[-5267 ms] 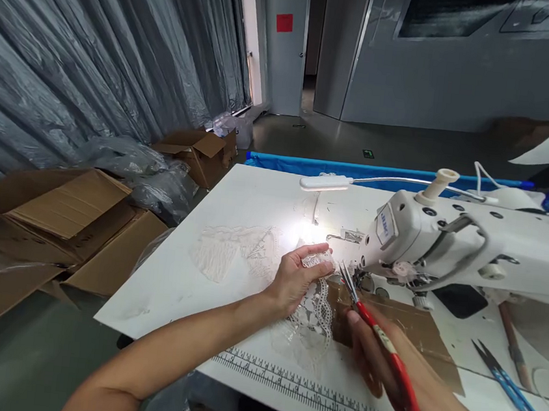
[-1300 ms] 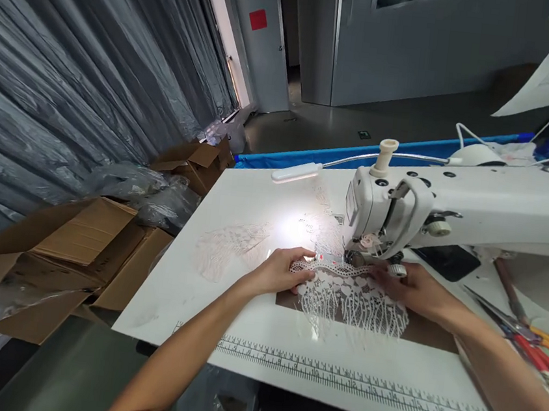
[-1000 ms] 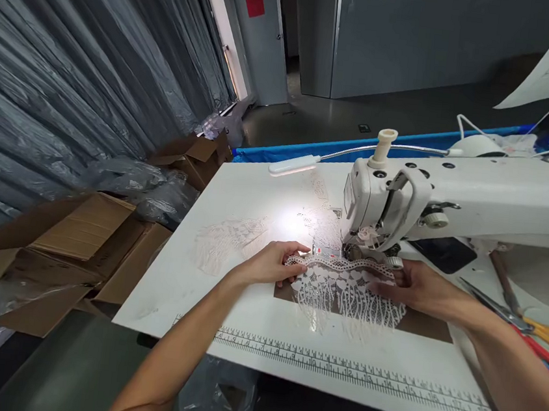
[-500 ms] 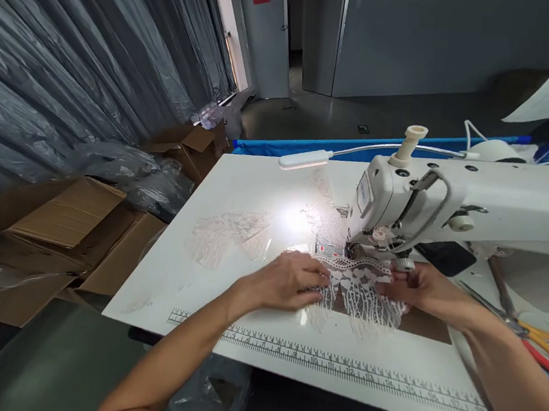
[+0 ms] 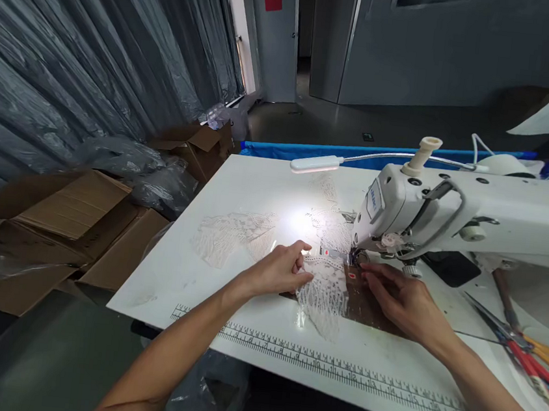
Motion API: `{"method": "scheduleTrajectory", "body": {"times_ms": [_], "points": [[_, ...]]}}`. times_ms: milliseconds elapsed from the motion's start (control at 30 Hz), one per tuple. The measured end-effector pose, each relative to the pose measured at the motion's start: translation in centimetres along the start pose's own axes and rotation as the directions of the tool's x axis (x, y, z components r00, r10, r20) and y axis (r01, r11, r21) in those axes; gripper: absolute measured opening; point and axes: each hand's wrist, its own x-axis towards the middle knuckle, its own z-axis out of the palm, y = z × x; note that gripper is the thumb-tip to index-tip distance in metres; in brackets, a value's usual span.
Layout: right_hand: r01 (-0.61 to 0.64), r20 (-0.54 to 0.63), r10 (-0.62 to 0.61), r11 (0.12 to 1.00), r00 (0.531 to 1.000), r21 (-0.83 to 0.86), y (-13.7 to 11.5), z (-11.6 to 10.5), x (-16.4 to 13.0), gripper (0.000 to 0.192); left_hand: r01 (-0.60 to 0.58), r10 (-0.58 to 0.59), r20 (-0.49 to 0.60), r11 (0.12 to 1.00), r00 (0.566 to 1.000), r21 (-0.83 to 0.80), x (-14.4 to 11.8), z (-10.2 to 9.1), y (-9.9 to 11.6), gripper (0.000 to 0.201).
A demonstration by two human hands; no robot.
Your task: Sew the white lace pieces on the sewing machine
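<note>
Now the white lace trim (image 5: 323,293) lies on a brown paper sheet (image 5: 367,303) between the two hands, just in front of the sewing machine (image 5: 450,211) needle; the left hand (image 5: 281,270) pinches its left edge with curled fingers (image 5: 302,275). The right hand (image 5: 399,298) rests flat, fingers loosely spread, on the paper just right of the lace. Printed ruler numbers (image 5: 326,366) run along the table edge nearer than both hands, and the machine's blue label (image 5: 371,203) is too blurred to read.
</note>
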Motion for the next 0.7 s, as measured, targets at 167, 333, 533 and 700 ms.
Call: {"method": "scheduleTrajectory", "body": {"times_ms": [167, 333, 533, 700], "points": [[0.355, 0.04, -0.356, 0.908, 0.934, -0.222, 1.3, 0.8, -1.2, 0.039, 0.058, -0.058, -0.007, 0.998, 0.998, 0.008, -0.1, -1.4, 0.0, 0.054], [0.49, 0.113, -0.496, 0.749, 0.861, -0.446, 0.7, 2.4, -0.8, 0.041, 0.082, -0.082, 0.003, 0.996, 0.997, 0.028, 0.2, -1.1, 0.0, 0.051], [0.469, 0.17, -0.452, 0.715, 0.876, -0.517, 0.0, 1.6, 0.8, 0.038, 0.112, -0.108, 0.083, 0.992, 0.991, -0.05, 0.5, 0.1, 0.4, 0.053], [0.336, 0.137, -0.311, 0.913, 0.94, -0.23, 0.7, -0.9, 0.6, 0.041, 0.018, -0.021, -0.058, 0.999, 0.998, -0.044, 0.8, 0.4, 0.2, 0.06]]}}
